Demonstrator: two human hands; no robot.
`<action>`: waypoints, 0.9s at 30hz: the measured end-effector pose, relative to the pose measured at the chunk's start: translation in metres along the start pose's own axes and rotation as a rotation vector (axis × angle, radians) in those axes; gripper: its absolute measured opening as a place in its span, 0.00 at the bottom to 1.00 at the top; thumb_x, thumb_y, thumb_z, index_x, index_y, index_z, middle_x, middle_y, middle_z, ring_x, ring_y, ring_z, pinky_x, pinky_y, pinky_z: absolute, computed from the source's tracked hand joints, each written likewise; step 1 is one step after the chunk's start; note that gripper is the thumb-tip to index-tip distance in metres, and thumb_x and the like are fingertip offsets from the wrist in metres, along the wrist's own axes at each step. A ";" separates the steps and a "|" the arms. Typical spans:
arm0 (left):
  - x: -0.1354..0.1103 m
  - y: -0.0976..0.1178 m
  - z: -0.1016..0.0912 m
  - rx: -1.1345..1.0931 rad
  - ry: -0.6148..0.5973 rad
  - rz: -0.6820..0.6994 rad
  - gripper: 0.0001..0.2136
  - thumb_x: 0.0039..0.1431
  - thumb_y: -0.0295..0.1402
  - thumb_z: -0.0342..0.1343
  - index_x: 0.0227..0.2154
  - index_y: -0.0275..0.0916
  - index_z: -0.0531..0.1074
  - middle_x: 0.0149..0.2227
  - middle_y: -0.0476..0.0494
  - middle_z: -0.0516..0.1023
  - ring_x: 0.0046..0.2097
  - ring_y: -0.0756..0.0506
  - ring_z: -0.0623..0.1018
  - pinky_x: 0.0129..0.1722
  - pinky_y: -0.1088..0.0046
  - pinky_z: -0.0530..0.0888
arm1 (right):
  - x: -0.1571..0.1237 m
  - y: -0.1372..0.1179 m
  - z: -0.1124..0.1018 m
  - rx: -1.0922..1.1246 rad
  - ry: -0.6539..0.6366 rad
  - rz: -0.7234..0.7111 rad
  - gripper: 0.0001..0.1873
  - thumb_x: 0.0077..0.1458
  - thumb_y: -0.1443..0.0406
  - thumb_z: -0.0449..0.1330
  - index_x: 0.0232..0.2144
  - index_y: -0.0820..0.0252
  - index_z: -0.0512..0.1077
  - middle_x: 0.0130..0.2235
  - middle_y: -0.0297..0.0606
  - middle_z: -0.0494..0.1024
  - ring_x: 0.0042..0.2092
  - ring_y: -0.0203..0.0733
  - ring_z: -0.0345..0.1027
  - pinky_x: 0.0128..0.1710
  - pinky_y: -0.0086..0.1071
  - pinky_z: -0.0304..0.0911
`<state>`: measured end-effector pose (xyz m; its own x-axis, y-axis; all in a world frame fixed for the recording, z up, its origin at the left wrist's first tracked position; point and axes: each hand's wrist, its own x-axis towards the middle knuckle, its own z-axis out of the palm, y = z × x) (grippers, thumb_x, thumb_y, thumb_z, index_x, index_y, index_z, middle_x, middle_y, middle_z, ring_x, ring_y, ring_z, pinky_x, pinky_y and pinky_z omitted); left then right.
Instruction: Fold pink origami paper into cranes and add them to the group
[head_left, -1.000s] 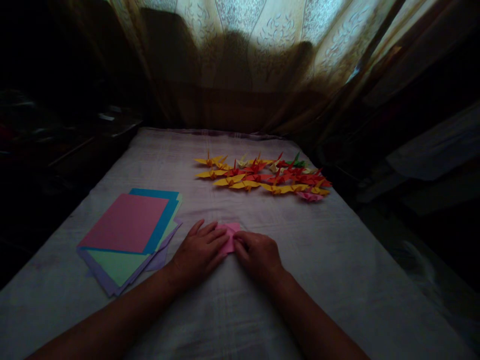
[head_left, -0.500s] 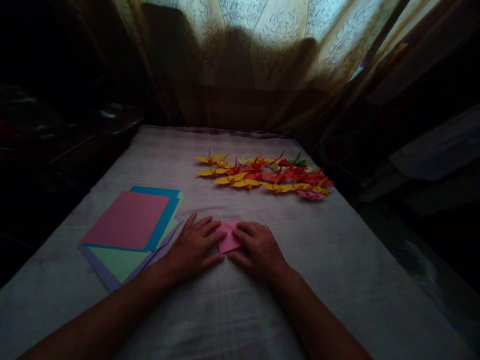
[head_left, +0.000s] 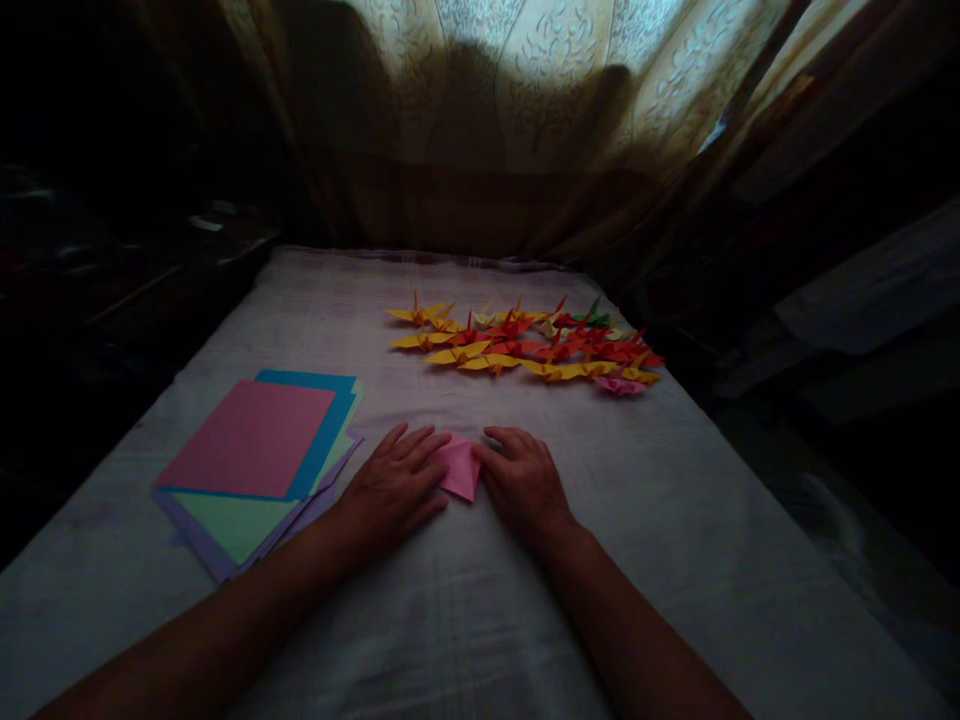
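Note:
A small folded piece of pink origami paper (head_left: 460, 468) lies on the cloth between my two hands, one corner toward me. My left hand (head_left: 394, 482) rests flat on the table with its fingers stretched out, the tips over the paper's left side. On the other side, my right hand (head_left: 523, 485) has its fingers bent, thumb and forefinger at the paper's right edge. The fingertips partly hide how tightly that edge is gripped.
On the left lies a stack of square paper, with a pink sheet (head_left: 251, 438) over blue, pale green and purple ones. Several folded paper cranes (head_left: 491, 362) in yellow, red, white, green and pink stand toward the back right. A patterned curtain (head_left: 555, 90) hangs behind the cloth-covered table (head_left: 465, 620).
The pink paper has been turned, so a corner now points toward me. My right hand's fingers have drawn back from over the paper to its right edge.

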<state>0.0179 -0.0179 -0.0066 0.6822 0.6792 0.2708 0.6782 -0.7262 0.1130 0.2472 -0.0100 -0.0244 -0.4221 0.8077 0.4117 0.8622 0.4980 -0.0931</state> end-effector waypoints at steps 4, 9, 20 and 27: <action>0.003 -0.005 0.009 -0.056 0.011 0.067 0.11 0.64 0.35 0.53 0.46 0.37 0.72 0.56 0.38 0.74 0.58 0.39 0.71 0.61 0.55 0.61 | -0.001 0.001 0.001 0.025 -0.029 0.019 0.12 0.61 0.65 0.57 0.46 0.53 0.77 0.51 0.45 0.76 0.52 0.50 0.66 0.49 0.41 0.61; 0.007 -0.006 0.014 -0.043 0.168 0.107 0.09 0.68 0.32 0.48 0.39 0.42 0.75 0.41 0.46 0.82 0.47 0.45 0.78 0.58 0.57 0.63 | 0.000 0.002 0.001 0.052 -0.057 0.043 0.13 0.61 0.65 0.57 0.46 0.52 0.77 0.51 0.45 0.76 0.51 0.49 0.66 0.48 0.41 0.61; 0.016 0.011 0.005 -0.083 0.060 -0.112 0.08 0.62 0.30 0.52 0.29 0.39 0.74 0.31 0.45 0.80 0.35 0.45 0.78 0.48 0.62 0.68 | -0.001 0.003 0.002 0.153 -0.005 0.056 0.15 0.58 0.69 0.56 0.47 0.55 0.76 0.51 0.46 0.76 0.52 0.50 0.66 0.49 0.44 0.62; 0.024 0.018 -0.004 -0.392 0.043 -0.437 0.05 0.54 0.29 0.56 0.28 0.40 0.76 0.29 0.49 0.79 0.32 0.47 0.76 0.39 0.70 0.69 | 0.000 0.002 -0.009 0.292 0.131 0.042 0.12 0.54 0.72 0.54 0.39 0.59 0.74 0.43 0.44 0.77 0.45 0.46 0.68 0.48 0.39 0.63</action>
<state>0.0458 -0.0148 0.0055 0.3449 0.9254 0.1569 0.7365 -0.3704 0.5660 0.2514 -0.0118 -0.0163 -0.3320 0.7910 0.5139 0.7532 0.5503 -0.3603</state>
